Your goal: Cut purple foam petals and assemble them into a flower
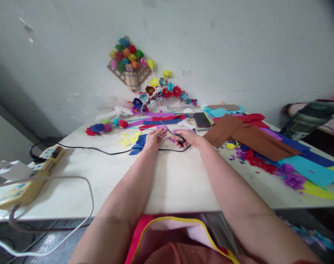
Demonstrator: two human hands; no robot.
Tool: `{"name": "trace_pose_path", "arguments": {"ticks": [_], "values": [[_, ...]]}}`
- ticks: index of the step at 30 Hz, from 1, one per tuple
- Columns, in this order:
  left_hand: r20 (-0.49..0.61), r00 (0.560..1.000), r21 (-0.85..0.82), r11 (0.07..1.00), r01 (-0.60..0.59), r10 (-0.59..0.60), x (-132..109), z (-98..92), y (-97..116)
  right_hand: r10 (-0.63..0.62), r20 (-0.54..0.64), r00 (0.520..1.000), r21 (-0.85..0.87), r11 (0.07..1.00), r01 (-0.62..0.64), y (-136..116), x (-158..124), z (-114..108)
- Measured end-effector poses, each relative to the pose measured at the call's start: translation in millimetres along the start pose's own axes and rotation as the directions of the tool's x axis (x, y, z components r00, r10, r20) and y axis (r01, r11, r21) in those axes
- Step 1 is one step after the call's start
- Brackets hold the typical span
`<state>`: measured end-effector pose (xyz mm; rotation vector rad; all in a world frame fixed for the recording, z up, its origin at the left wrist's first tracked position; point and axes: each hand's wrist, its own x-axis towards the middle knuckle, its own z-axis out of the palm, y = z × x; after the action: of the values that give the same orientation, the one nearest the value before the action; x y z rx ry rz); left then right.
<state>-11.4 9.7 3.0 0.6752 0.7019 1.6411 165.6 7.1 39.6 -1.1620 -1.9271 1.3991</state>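
I list: right hand (190,138), holding scissors (180,140), blades slanting away leftward. Left hand (153,140): nearest the tips, fingers narrow, purple paper (159,127) adjoining; grip I cannot tell.

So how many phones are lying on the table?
1: the black phone, beyond the right hand that holds the scissors, and just left of the brown paper. Another could be hidden under the paper piles.
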Motion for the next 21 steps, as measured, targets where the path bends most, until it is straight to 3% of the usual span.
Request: {"name": "trace_pose_path", "arguments": {"ticks": [21], "values": [[-0.009,1.000,0.023,1.000,0.008,-0.008,-1.7,1.0,1.0,-0.027,-0.002,1.000,0.030,0.999,0.027,7.5,6.3,3.0]]}}
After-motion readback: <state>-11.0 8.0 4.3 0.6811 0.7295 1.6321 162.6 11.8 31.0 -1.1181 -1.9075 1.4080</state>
